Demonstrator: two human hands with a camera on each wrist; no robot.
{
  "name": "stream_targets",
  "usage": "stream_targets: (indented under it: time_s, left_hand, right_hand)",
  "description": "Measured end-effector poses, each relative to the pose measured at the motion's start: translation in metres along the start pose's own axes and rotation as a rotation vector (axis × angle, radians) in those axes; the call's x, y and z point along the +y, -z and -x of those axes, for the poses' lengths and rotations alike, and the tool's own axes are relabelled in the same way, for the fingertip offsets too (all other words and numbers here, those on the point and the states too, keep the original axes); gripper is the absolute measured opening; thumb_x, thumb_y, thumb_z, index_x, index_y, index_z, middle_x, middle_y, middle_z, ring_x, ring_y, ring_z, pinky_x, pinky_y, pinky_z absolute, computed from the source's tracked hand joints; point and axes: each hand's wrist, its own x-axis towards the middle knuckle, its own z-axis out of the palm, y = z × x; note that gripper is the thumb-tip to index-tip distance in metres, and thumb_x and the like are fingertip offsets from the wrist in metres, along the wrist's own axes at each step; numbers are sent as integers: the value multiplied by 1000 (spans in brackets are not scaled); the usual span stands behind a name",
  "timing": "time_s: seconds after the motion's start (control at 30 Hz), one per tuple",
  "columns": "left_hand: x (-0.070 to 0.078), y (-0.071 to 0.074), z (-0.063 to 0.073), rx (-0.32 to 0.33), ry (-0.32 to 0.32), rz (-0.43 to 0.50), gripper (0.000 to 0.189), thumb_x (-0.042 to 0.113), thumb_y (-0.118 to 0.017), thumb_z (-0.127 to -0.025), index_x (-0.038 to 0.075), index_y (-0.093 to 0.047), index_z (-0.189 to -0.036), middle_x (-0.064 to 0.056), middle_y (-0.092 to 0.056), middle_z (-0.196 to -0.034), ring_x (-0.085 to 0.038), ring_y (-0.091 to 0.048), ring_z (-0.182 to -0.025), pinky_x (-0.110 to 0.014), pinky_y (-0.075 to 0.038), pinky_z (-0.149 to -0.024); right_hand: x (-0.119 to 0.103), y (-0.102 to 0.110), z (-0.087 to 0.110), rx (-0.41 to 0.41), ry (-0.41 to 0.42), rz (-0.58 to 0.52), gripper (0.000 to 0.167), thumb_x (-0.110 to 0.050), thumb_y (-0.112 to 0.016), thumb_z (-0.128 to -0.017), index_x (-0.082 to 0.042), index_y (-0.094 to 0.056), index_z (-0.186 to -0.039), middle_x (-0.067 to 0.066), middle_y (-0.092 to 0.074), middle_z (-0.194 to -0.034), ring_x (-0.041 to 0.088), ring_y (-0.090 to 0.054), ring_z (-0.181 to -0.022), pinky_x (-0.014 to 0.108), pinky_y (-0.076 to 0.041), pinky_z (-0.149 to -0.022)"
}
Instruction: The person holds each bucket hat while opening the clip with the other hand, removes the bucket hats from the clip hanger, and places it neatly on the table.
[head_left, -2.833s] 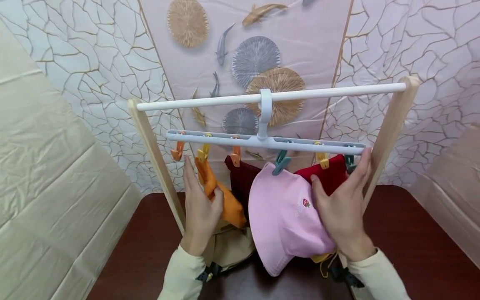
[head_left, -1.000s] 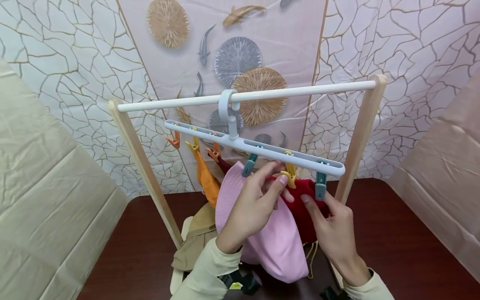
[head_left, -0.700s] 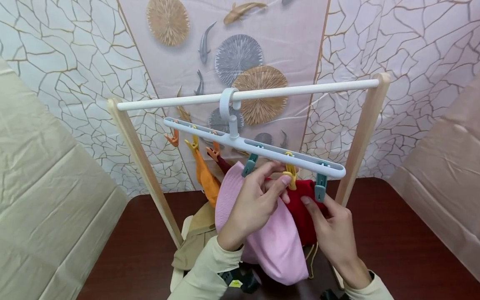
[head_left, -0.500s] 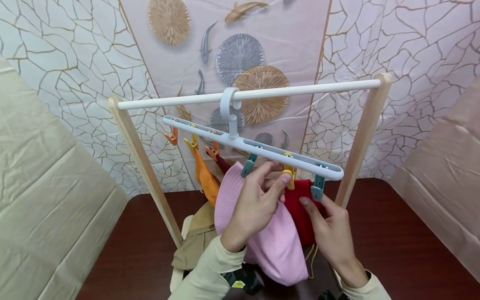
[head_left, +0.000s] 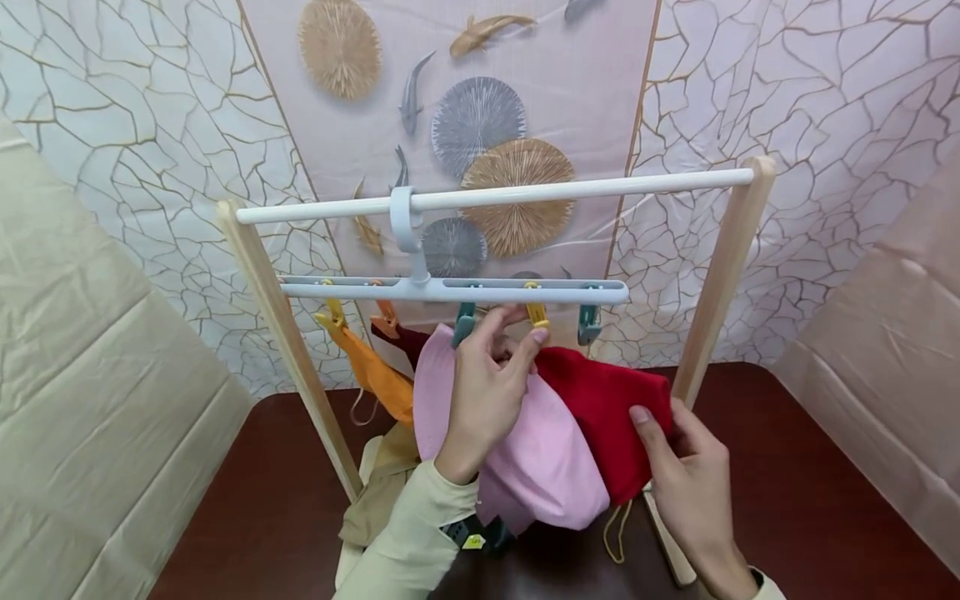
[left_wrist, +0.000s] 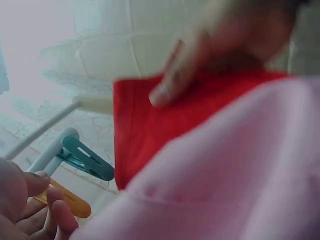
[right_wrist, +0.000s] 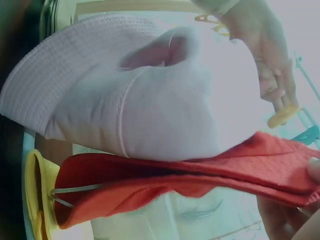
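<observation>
My left hand (head_left: 491,392) pinches a yellow clip (head_left: 536,307) under the pale blue hanger (head_left: 450,291). The right hand (head_left: 693,475) grips the corner of a red cloth piece (head_left: 607,408), folded double, with a thin cord at its far end in the right wrist view. That red cloth is apart from both the yellow clip and the teal clip (head_left: 588,323) at the hanger's right end. In front of it a pink bucket hat (head_left: 547,467) hangs from another teal clip (head_left: 464,325), partly behind my left hand and forearm.
The hanger hooks over a white rod (head_left: 600,187) between wooden posts (head_left: 712,283). An orange cloth piece (head_left: 375,375) and a dark red one (head_left: 401,342) hang at the left. Below lie a tan cloth item (head_left: 378,492) and the dark red-brown table (head_left: 247,475).
The red cloth has come away from the clips and moved right and down in my right hand. The hanger has shifted left along the rod and turned; the left hand has moved left with the yellow clip.
</observation>
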Motion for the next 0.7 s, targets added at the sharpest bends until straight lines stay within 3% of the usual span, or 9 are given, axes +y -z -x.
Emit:
stream_targets:
  time_s: [0.2, 0.3, 0.4, 0.47, 0.53, 0.63, 0.7]
  left_hand:
    - [-7, 1, -5, 18, -35, -67, 34, 8, -71, -101, -3, -63, -132, -15, -72, -88, -29, -68, -64, -22, -53, -57]
    - [-10, -1, -3, 19, -49, -116, 40, 6, -70, -101, -3, -59, -138, -17, -74, -105, -28, -74, -80, -24, -60, -67]
    - [-10, -6, 9, 19, -83, -188, 57, 8, -70, -100, -4, -46, -151, -18, -63, -136, -28, -72, -111, -27, -60, -89]
    - [-10, -11, 28, 13, -164, -311, 71, 14, -72, -99, -5, -37, -158, -19, -52, -152, -29, -62, -132, -34, -54, -105]
    - [-11, -17, 49, -19, -310, -460, 76, 18, -76, -96, -4, -37, -158, -19, -46, -158, -32, -54, -140, -41, -46, -115]
    - [-19, -23, 78, -85, -507, -747, 61, 26, -82, -90, 5, -61, -144, -17, -48, -157, -32, -48, -144, -53, -36, -122]
    - [-27, -25, 86, -115, -604, -901, 40, 26, -84, -87, 13, -74, -124, -16, -54, -151, -32, -51, -141, -55, -35, -121]
  right_hand:
    - [-8, 9, -3, 89, 21, 15, 22, 2, -69, -99, -3, -75, -120, -5, -73, -85, 7, -64, -62, 16, -51, -53]
    - [-11, 15, -6, 107, 16, 39, 26, 1, -69, -100, -3, -73, -125, -8, -73, -91, 7, -65, -70, 14, -52, -59]
    - [-14, 22, -7, 147, 36, 94, 26, 0, -69, -99, -2, -72, -125, -12, -70, -88, 5, -63, -73, 11, -49, -61]
    - [-15, 26, -6, 191, 56, 129, 25, 1, -69, -99, 0, -71, -124, -16, -68, -87, 2, -61, -71, 9, -47, -61]
    - [-16, 28, -7, 223, 87, 139, 26, 2, -69, -98, 3, -71, -124, -19, -68, -86, 0, -61, -70, 8, -47, -61]
    - [-14, 30, -11, 240, 144, 133, 27, 4, -69, -98, 6, -70, -125, -23, -69, -90, -2, -62, -69, 7, -47, -63]
    - [-12, 30, -15, 255, 205, 120, 26, 5, -69, -97, 8, -71, -123, -24, -69, -92, -4, -60, -70, 6, -46, -64]
